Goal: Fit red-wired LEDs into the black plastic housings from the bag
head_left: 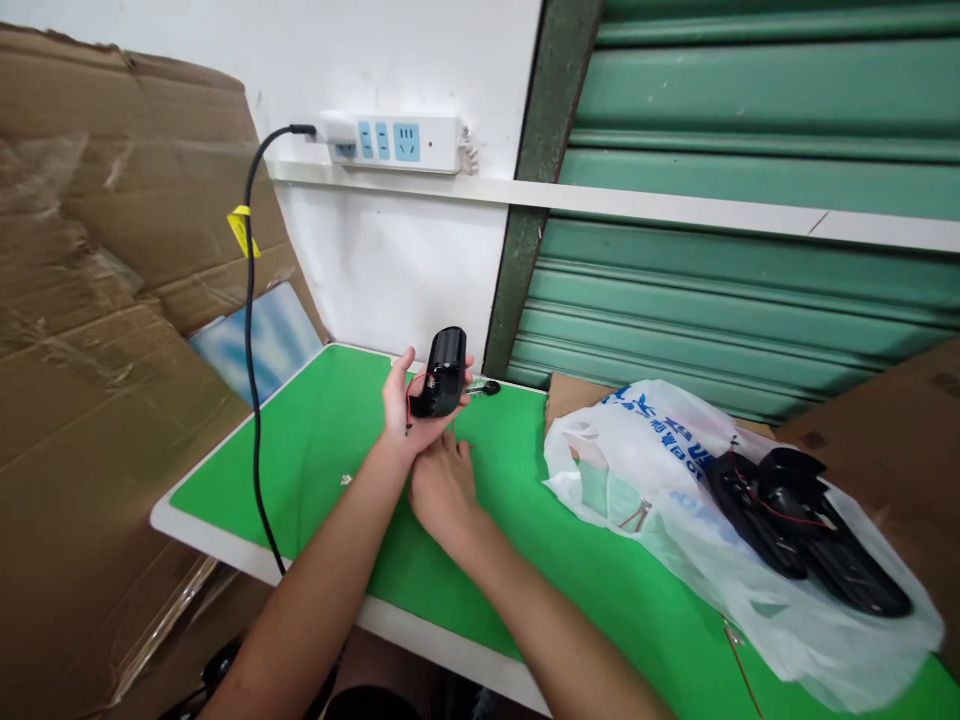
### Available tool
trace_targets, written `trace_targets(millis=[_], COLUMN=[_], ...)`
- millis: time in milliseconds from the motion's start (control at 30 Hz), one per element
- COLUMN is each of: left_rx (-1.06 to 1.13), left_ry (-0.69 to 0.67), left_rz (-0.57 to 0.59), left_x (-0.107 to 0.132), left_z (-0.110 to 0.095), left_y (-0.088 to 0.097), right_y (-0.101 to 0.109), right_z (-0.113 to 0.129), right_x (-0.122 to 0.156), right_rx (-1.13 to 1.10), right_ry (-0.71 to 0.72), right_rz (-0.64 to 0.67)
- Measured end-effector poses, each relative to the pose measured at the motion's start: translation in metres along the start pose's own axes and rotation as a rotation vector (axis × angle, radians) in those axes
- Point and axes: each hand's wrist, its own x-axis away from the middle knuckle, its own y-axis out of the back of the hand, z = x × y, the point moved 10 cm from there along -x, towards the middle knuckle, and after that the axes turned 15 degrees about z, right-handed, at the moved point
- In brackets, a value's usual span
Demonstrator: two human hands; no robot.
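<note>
My left hand (pixel 411 412) is raised above the green table top (pixel 322 440), palm up, with its fingers cupped round a black plastic housing (pixel 442 372) that has a thin red wire hanging from it. My right hand (pixel 442 485) sits just below the left, back of the hand toward me, fingers pointing up under the left palm; its fingertips are hidden, so I cannot make out whether they grip anything. A small black part (pixel 489 387) lies on the table just right of the housing.
A white plastic bag (pixel 675 490) lies on the right of the table with several black housings with red wires (pixel 802 525) on it. A black cable (pixel 251 330) runs from a wall power strip (pixel 394 142) down over the table's edge. Cardboard sheets (pixel 97 330) lean at the left.
</note>
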Motion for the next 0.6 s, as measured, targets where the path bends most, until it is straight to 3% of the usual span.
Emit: trace_targets(millis=[200,300,400,467,533,600], left_rx=[0.004,0.019,-0.028,-0.115,-0.238,-0.353], left_ry=[-0.011,-0.043,-0.09,-0.076,0.002,0.146], left_rz=[0.002,0.023,-0.003,-0.046,-0.079,-0.086], left_x=[0.002,0.004,0.004,0.002,-0.002,-0.005], left_z=[-0.002,-0.009,-0.018,-0.016,-0.005,0.019], left_y=[-0.001,-0.002,0.001,0.005,0.008,0.011], right_y=[0.004,0.013,0.027,0.047,0.061,0.064], right_z=[0.005,-0.014,-0.055,-0.093,-0.14,-0.176], right_x=[0.0,0.011,0.03,0.048,0.064,0.072], right_rx=[0.007,0.014,-0.083,-0.31,-0.633,-0.94], right_ry=[0.03,0.013,0.035,0.111,0.132,0.131], right_rz=[-0.057,-0.09,-0.165,-0.332,-0.479,-0.54])
